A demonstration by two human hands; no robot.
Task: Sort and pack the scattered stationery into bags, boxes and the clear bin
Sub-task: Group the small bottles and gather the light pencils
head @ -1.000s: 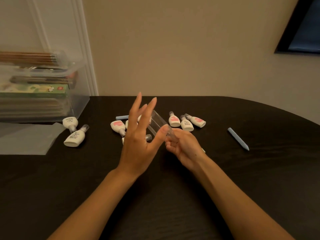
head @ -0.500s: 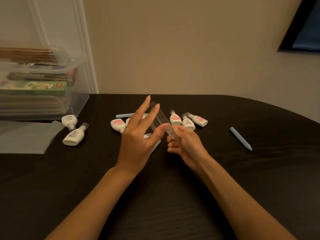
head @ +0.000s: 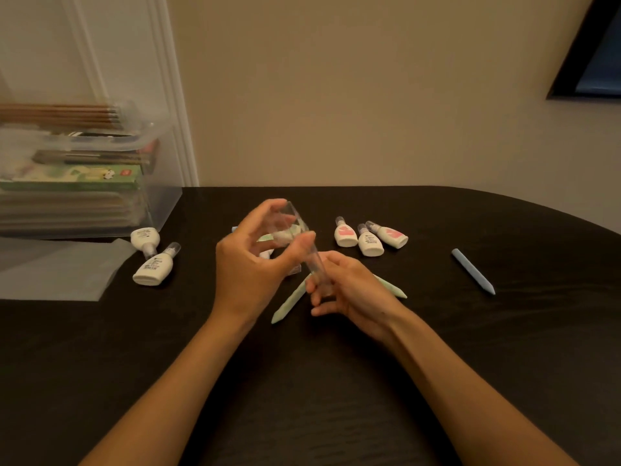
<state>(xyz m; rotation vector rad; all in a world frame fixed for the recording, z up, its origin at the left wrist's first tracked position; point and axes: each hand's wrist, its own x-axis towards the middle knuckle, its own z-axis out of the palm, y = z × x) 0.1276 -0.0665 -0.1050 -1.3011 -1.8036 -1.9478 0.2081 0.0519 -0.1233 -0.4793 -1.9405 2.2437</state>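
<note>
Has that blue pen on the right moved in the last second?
No. The blue pen lies just as before, at the same slant, right of the three white bottles.

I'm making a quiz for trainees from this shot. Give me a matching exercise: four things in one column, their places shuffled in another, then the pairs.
Things
1. clear case
2. blue stick
3. clear bin
4. plastic bag

Places
A. lying alone, far right on the table
B. gripped by the left hand and right hand
C. lying flat in front of the bin
D. standing at the back left

Pairs: 1-B, 2-A, 3-D, 4-C
</note>
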